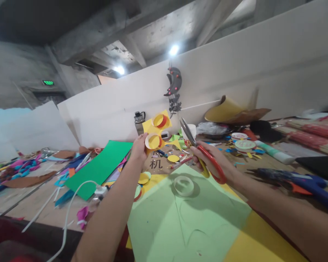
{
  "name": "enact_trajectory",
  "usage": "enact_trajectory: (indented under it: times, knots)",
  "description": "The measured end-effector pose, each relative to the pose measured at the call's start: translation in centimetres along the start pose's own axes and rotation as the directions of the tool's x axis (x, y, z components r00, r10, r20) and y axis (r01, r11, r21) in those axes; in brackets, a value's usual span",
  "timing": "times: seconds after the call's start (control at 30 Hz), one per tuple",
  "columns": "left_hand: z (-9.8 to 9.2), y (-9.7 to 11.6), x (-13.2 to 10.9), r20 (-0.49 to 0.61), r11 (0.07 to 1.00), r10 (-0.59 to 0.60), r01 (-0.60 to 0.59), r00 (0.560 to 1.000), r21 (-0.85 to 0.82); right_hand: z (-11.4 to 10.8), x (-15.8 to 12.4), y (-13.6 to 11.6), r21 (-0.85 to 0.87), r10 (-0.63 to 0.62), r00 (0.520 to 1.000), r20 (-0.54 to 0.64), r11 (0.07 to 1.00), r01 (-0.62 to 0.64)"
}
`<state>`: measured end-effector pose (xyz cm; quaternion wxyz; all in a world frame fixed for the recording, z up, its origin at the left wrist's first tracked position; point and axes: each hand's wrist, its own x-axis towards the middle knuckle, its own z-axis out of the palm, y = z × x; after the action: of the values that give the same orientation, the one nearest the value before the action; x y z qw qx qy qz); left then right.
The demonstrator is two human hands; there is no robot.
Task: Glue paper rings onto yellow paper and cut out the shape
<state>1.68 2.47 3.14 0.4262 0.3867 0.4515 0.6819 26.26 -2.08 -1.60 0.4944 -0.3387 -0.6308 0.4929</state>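
Note:
My left hand [140, 147] is closed on a yellow paper piece [151, 125] that has two ring shapes on it, one with a red-orange inner band. In my right hand [207, 160] is a pair of scissors [213, 163] with red and yellow handles, its blades pointing up and to the left, apart from the paper piece. Below both hands lies a light green sheet [177, 218] on a yellow sheet [258, 240]. A pale ring [183, 186] rests on the green sheet.
A dark green sheet [101, 165] and a white cable [68, 218] lie to the left. Behind stand a bottle [139, 123] and a white cup [190, 131]. On the right are a blue glue gun [303, 182] and paper discs [244, 145].

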Motion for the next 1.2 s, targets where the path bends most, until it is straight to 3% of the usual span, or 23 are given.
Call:
enact_trajectory:
  times: [0.23,0.33,0.5,0.63,0.93,1.2]
  knots:
    - [-1.5,-2.3,-1.4,-0.022,0.986,-0.018,0.015,1.0,-0.168,0.6,-0.6,-1.4,-0.09,0.064,0.997,0.036,0.994,-0.061]
    - [-2.5,-2.5,-1.4,-0.037,0.982,-0.047,0.04,0.998,-0.183,0.6,-0.4,-0.8,-0.18,0.116,0.989,0.089,0.979,-0.099]
    - [-3.3,-2.7,-0.9,-0.083,0.983,-0.032,0.017,0.996,-0.182,0.1,-0.2,0.2,-0.291,0.124,0.967,0.223,0.955,-0.056]
    - [-3.3,-2.9,-1.0,-0.053,0.988,-0.009,0.001,0.999,-0.151,-0.2,-0.3,0.1,-0.366,0.161,0.948,0.274,0.929,-0.052]
    - [-1.8,-2.5,-2.6,0.018,0.99,-0.037,0.039,0.999,-0.138,0.1,-0.4,0.2,-0.414,0.185,0.945,0.269,0.908,-0.06]
    - [-2.4,-3.4,-1.5,0.001,0.96,-0.11,0.106,0.994,-0.259,0.1,-0.2,0.8,-0.424,0.148,0.962,0.228,0.905,-0.039]
